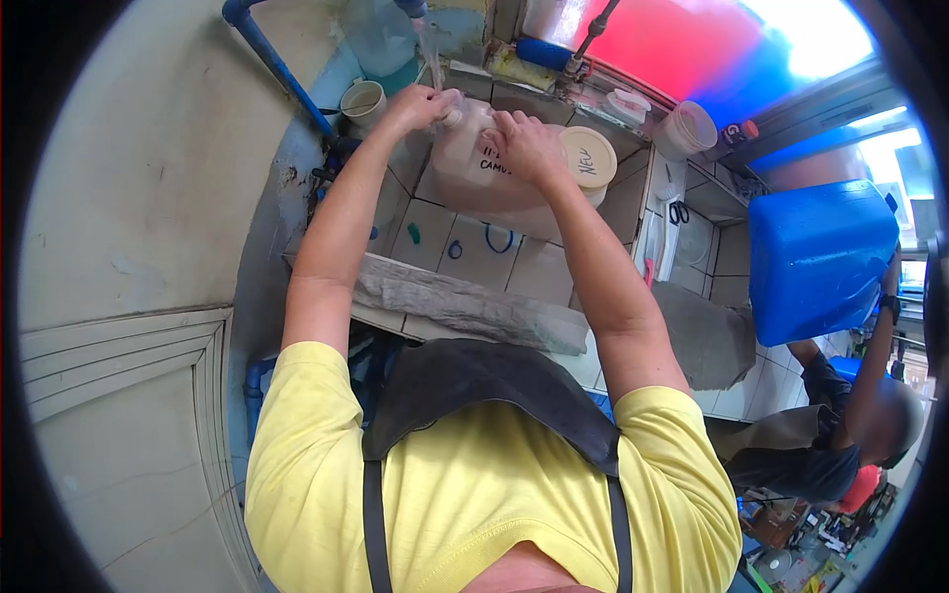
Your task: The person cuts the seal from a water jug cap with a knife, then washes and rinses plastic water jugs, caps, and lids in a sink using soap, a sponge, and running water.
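Note:
A translucent plastic jug (470,188) with black handwriting lies or stands tilted in the tiled sink (534,265); which of the two I cannot tell. My left hand (425,105) is closed at the jug's neck, under a stream of water (431,57) from a blue pipe. Whether its fingers also hold a cap is hidden. My right hand (529,146) has its fingers curled over the jug's top, gripping it near the handle. Just right of that hand is a round cream lid (589,158) marked "NEW".
Blue rings (455,249) lie on the tiles. A grey wet cloth (470,308) covers the front edge. A white cup (363,102) stands left, a white tub (684,130) and scissors (678,212) right. At right, another person (840,435) holds a large blue container (816,262).

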Demonstrator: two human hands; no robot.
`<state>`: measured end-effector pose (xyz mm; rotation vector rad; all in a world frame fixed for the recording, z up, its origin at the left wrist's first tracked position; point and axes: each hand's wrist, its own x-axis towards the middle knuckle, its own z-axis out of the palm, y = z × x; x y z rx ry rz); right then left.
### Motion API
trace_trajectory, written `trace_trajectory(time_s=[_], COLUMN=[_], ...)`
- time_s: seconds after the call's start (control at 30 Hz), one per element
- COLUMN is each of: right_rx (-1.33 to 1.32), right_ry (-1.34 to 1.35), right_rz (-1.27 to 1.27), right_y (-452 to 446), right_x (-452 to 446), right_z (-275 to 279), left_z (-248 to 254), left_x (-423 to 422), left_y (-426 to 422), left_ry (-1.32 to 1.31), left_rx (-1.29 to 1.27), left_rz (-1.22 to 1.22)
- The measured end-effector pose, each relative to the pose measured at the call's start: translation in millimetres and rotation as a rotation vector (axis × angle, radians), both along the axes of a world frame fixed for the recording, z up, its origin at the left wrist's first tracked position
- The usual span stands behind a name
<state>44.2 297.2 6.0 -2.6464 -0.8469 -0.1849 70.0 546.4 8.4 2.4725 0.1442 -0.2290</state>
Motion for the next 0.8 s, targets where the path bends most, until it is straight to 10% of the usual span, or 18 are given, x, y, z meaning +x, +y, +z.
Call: trace_trajectory(time_s=[0.2,0.27,0.37,0.5,0.57,0.8], right_rx=[0.004,0.007,0.000,0.091,0.149,0.059], right_ry=[-0.012,-0.008,0.062,0.279,0.399,0.471], right_rz=[0.007,0.005,0.011,-0.006,-0.024,-0.103], right_y=[-1.0,-1.0,-0.2,1.3,3.8,58.7], right_x=[-0.7,-0.4,1.9,7.8,13.0,28.4], right_z=[0.8,1.6,3.2,16.9,20.9,33.4], left_z=[-0.7,-24.4,-18.7,-0.1,30.7,11.5], left_x=[-12.3,-10.9,-19.8,-39.0,-51.3,-88.8], left_y=[-12.0,8.1,15.8,4.2,-8.4,20.3], left_ry=[-0.087,-0.219,-0.149,-0.248,-0.084,-0.251], left_rx=[-0.039,-0.585,-0.740,-0.617,0.070,-0.084], left_rz=[0.019,-0.308,-0.390,-0.196,0.133,-0.065])
